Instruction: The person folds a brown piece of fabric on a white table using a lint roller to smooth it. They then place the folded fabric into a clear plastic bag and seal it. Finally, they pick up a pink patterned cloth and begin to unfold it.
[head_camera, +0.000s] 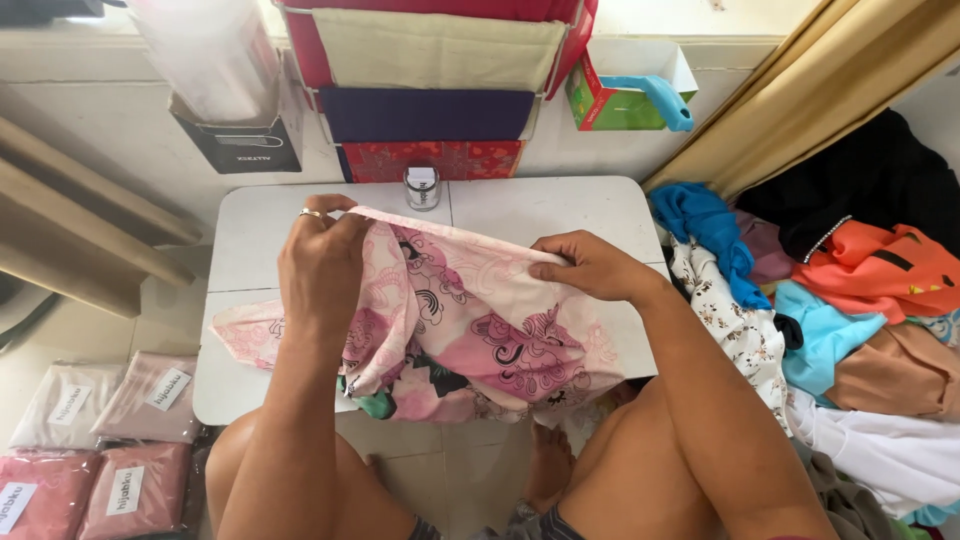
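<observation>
Pink patterned cloth (450, 330) held up by 2 hands over small white table (560, 215), lower part bunched on tabletop below both grips.

Risks, as judged:
- Slack edge between grips liable to sag and crease.
- Small jar (422, 187) just beyond left grip liable to be knocked by swinging cloth.

Grip state:
- Left hand (320, 265): closed around upper edge, fabric gathered inside fist.
- Right hand (590, 265): fingers pinched shut on upper edge.

Home garment-packing corner — bagged scarves (95, 445)
</observation>
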